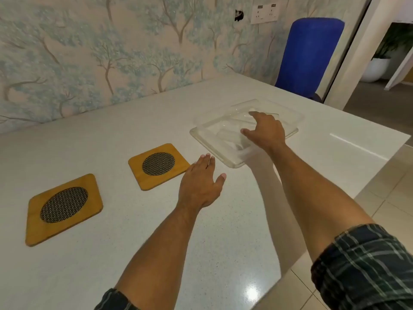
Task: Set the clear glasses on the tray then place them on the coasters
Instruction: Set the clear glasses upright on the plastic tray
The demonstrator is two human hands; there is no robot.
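Observation:
A clear plastic tray [202, 139] lies on the white table, right of centre. On it are clear glasses, blurred and hard to separate: one [230, 138] near the tray's middle, another [248, 118] further back. My right hand [267, 132] hovers over the tray with thumb and fingers spread around the glasses; I see no firm grip. My left hand [201, 182] is flat and open just in front of the tray's near corner, holding nothing. Two square wooden coasters with dark mesh centres sit to the left, the nearer one [63, 209] and the farther one [158, 165].
The white table [156, 242] runs along a wallpapered wall at the back. Its right edge drops to a tiled floor. A blue chair [308, 57] stands behind the table's far right corner.

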